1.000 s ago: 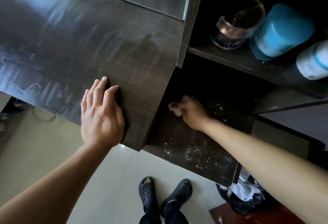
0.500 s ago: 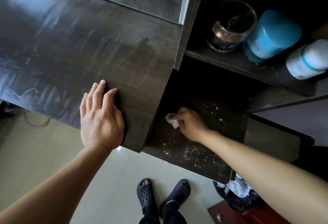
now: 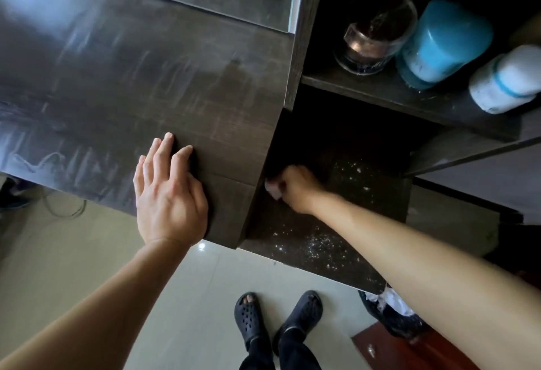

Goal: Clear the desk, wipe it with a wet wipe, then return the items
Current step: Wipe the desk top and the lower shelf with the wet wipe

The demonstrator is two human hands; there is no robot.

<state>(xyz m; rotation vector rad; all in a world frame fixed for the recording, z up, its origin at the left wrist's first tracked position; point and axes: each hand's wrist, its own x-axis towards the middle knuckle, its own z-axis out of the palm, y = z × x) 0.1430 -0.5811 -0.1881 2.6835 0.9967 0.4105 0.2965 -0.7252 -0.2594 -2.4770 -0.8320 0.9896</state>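
Inside the lower shelf compartment, the right hand [image 3: 297, 186] makes a closed grip around a small white wet wipe [image 3: 272, 190], pressing it against the dark lower shelf [image 3: 336, 217] at its left edge, just beside the desk's side panel. White specks lie scattered on the shelf to the right of the grip and nearer the person. Left of the grip, the left hand [image 3: 168, 194] rests flat and open on the streaked dark desk [image 3: 131, 76] near its front corner. Above the grip, on the upper shelf [image 3: 409, 97], stand a glass jar [image 3: 376, 29], a blue container [image 3: 442, 44] and a white bottle [image 3: 509, 79].
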